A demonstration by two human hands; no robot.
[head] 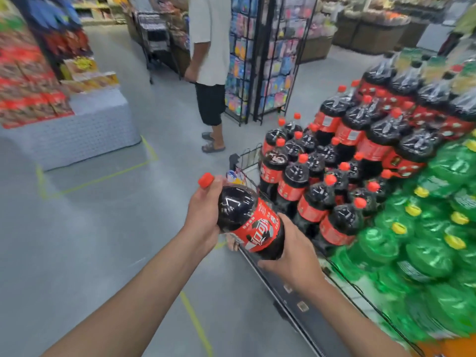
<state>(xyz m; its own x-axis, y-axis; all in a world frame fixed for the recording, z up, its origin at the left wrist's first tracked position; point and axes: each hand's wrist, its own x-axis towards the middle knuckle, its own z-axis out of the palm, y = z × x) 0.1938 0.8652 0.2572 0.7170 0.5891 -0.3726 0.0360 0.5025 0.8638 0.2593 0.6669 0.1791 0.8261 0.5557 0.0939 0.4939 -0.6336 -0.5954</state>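
Both hands hold one cola bottle (248, 222), which lies tilted between them. The left hand (203, 217) is curled round its dark shoulder and neck, and the red cap (206, 180) sticks out just above that hand's fingers. The right hand (291, 253) cups the base from below and from the near side, its thumb lying along the lower edge of the red label. The bottle runs from the right hand up and away toward the left hand. Just beyond and to the outer side of the right hand stands a stack of cola bottles (334, 176), close but not touching it. Green bottles (425, 228) are packed farther out on that same side. The dark rail of the display shelf (291, 287) runs beneath the right wrist and the bottle's base, and it marks the hard edge on that side. On the outer side of the left hand there is bare grey floor (103, 228), crossed by a yellow tape line (195, 323) beneath the forearms. Well ahead of both hands a person (210, 60) stands beside a wire card rack (257, 60). A grey display platform (77, 132) sits far off past the left hand.
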